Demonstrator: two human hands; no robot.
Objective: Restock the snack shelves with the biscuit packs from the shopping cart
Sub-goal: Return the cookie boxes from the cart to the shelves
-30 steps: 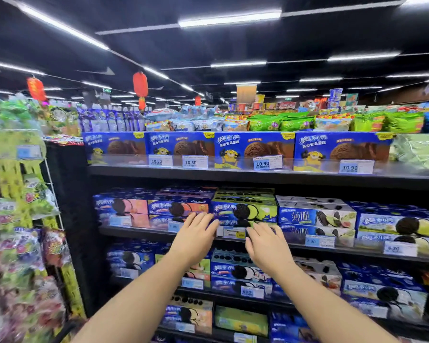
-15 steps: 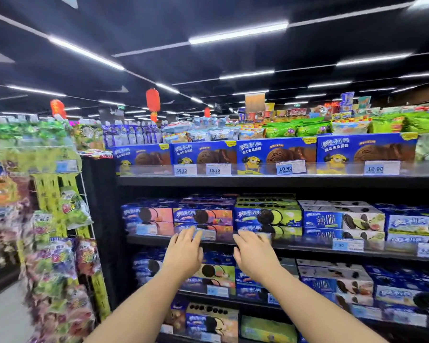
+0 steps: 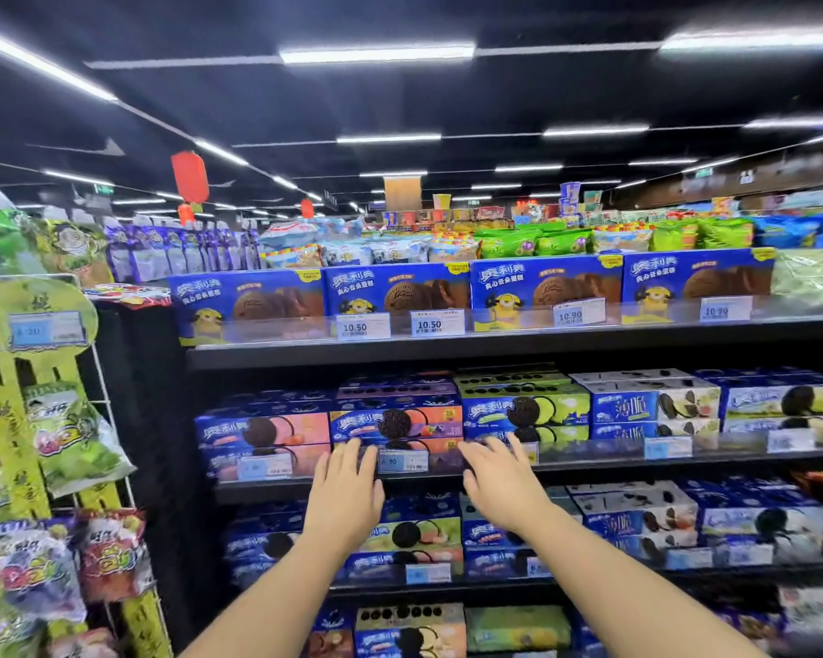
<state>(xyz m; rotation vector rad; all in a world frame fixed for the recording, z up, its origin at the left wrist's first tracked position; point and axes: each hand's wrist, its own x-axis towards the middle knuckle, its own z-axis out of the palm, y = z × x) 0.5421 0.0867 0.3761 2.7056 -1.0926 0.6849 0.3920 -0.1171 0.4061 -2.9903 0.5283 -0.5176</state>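
Note:
Black snack shelves (image 3: 495,346) hold rows of blue biscuit boxes. On the second shelf sits a stack of blue and orange biscuit boxes (image 3: 395,422), with a blue and green stack (image 3: 526,410) to its right. My left hand (image 3: 345,496) is flat, fingers apart, its fingertips at the lower left corner of the orange stack by the price rail. My right hand (image 3: 502,479) is also flat and open, fingertips at the front of the shelf under the green stack. Neither hand holds anything. No shopping cart is in view.
A wire rack (image 3: 115,467) of green and red candy bags hangs on the left, close to my left arm. Large blue boxes (image 3: 542,289) line the top shelf behind price tags (image 3: 435,322). More biscuit boxes (image 3: 637,520) fill the lower shelves.
My view has shifted left, so the shelves sit further right in the frame. Both hands stay open at the second shelf's front edge, now spread a little wider apart.

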